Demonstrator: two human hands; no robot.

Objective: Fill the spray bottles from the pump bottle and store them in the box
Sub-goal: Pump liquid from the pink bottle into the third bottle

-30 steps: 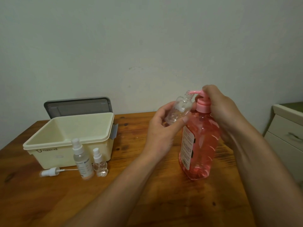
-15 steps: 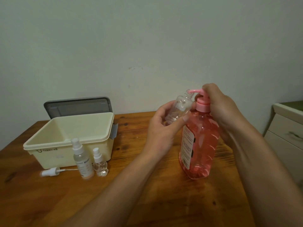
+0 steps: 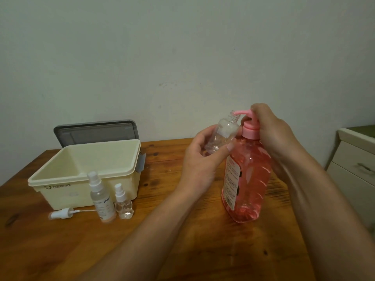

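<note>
Left hand (image 3: 199, 161), curled around a small clear plastic bottle (image 3: 222, 134) with no cap, thumb across the front, bottle tilted so the open threaded neck meets the spout of the pump. Right hand (image 3: 272, 130), closed over the pink pump head (image 3: 244, 113) of a tall clear plastic pump bottle of pink liquid (image 3: 246, 179), fingers wrapped on top and behind. Pump bottle upright on the brown wooden table (image 3: 182, 250), white label facing left, about full.

Further left, near the table's front edge: a slim clear spray bottle with white sprayer and printed label (image 3: 101, 197), upright, and just beside it on the right a shorter clear spray bottle with white sprayer (image 3: 123, 203), also upright. Left of the pair, a loose white sprayer head with its thin dip tube (image 3: 60, 213) lying flat, tube pointing right toward the slim bottle.

Directly behind these, a cream rectangular plastic storage box (image 3: 85, 173), open. Grey lid (image 3: 96, 132) propped upright behind the box against the pale wall (image 3: 182, 57). At far right, part of a cream drawer cabinet (image 3: 355, 169), apart from the table.
</note>
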